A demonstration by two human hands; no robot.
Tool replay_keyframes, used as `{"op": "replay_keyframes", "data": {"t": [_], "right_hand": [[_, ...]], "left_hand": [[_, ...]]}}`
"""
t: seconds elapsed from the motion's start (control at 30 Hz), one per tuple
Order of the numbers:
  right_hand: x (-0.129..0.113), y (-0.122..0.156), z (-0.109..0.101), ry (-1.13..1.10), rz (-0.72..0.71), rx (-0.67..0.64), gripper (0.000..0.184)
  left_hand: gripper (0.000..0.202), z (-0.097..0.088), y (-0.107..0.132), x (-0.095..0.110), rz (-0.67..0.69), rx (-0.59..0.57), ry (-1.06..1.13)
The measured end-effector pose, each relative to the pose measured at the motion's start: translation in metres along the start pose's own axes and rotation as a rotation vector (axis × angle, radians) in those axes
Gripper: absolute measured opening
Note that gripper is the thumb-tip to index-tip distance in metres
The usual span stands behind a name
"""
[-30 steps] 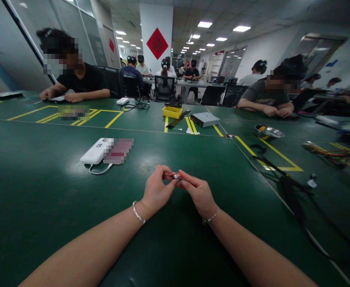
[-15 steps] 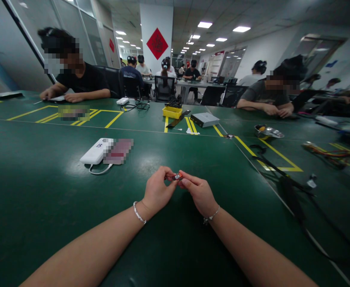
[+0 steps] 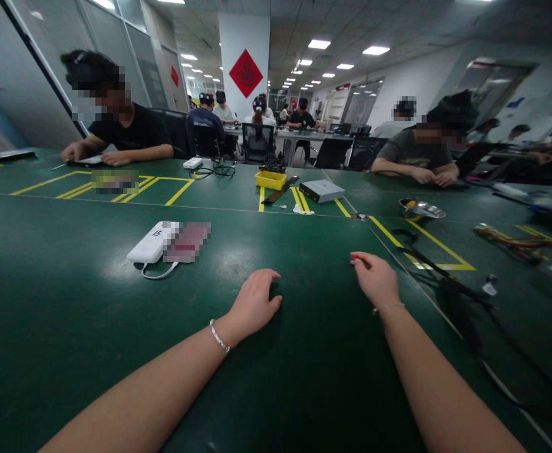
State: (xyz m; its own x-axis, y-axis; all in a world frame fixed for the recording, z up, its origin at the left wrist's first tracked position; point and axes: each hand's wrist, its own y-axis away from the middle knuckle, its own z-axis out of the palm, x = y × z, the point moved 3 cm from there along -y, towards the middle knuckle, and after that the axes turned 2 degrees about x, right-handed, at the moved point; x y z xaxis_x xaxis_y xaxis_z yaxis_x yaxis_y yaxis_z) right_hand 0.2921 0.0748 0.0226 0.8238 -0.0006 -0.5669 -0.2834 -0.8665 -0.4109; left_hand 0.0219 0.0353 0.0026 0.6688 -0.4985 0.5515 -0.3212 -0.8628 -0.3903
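My left hand (image 3: 255, 303) is over the green tabletop (image 3: 276, 377), thumb and fingers apart, with nothing between them. To the right, my right hand (image 3: 377, 277) pinches a small red-and-silver part (image 3: 352, 260) between thumb and fingertips. Most of that part is covered by the fingers, and its kind cannot be made out. Beyond my left hand lies a white power bank (image 3: 153, 242) marked 15, with a short white cable (image 3: 160, 272) looping from it to a blurred-out flat object (image 3: 187, 242) beside it.
Farther back are a yellow bin (image 3: 270, 180) of black cables, a grey box (image 3: 321, 190) and a metal dish (image 3: 422, 207). Black cables (image 3: 455, 296) and coloured wires (image 3: 516, 242) lie at the right. Co-workers sit across the table, left (image 3: 129, 135) and right (image 3: 412, 151).
My hands have come apart. The right one has moved right and slightly away from me with the small part, while the left has let go of it and opened, staying nearly in place.
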Motion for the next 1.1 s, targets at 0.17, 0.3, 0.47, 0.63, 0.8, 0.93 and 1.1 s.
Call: {"op": "replay_keyframes", "data": {"t": [0.17,0.3,0.47,0.63,0.8,0.93,1.1], "right_hand": [[0.079,-0.014,-0.021,0.248,0.313,0.027,0.037],[0.103,-0.014,-0.022,0.349,0.381,0.003,0.035],[0.103,-0.014,-0.025,0.366,0.431,0.038,0.035],[0.032,-0.008,-0.01,0.259,-0.056,0.156,0.038],[-0.065,0.044,0.043,0.138,-0.522,-0.264,0.04],[-0.096,0.083,0.067,0.082,-0.656,-0.581,0.049],[-0.067,0.053,0.054,0.135,-0.602,-0.546,0.041]], "left_hand": [[0.034,0.001,-0.001,-0.002,-0.013,-0.032,-0.056],[0.032,0.001,-0.001,-0.002,-0.037,-0.04,-0.08],[0.029,0.002,0.0,-0.003,-0.045,-0.067,-0.061],[0.032,0.003,0.0,-0.002,-0.035,-0.086,-0.059],[0.042,0.006,-0.001,-0.004,-0.034,-0.072,-0.068],[0.046,0.01,-0.001,-0.006,-0.045,-0.103,-0.079],[0.048,0.009,0.0,-0.004,-0.028,-0.156,-0.093]]}}
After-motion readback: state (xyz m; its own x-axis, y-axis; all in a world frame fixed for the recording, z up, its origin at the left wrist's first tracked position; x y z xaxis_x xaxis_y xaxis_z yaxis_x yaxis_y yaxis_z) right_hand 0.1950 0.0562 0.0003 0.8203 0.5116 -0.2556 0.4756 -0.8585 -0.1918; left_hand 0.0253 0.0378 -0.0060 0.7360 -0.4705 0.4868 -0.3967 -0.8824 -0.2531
